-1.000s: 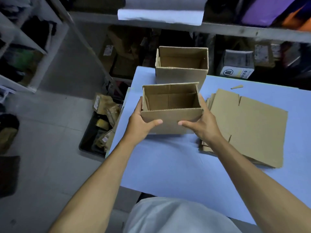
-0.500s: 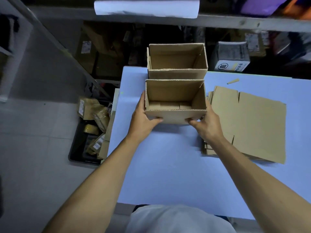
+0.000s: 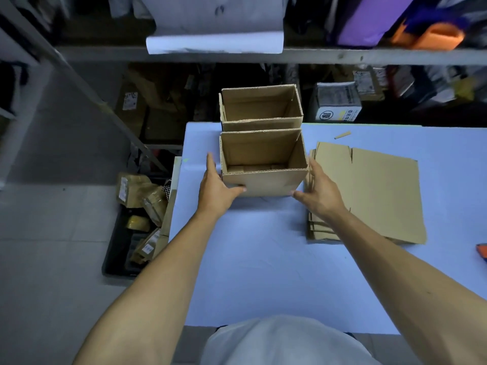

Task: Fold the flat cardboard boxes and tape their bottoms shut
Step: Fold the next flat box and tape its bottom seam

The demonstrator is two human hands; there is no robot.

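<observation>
Head view only: an erected cardboard box [image 3: 263,164] stands open side up on the table [image 3: 263,259], its far wall touching a second erected box [image 3: 261,106] behind it. The left hand [image 3: 214,188] lies flat against the near box's left wall with straight fingers, thumb on the front face near the bottom corner. The right hand [image 3: 317,189] mirrors it on the right wall, thumb at the front bottom corner; neither curls around anything. Just right of the right hand, partly under its wrist, lies the stack of flat boxes [image 3: 374,193]. Corrugated board like this should be light and fairly stiff but easily dented, so pressing on opposite walls low down, near the corners, looks soundest.
</observation>
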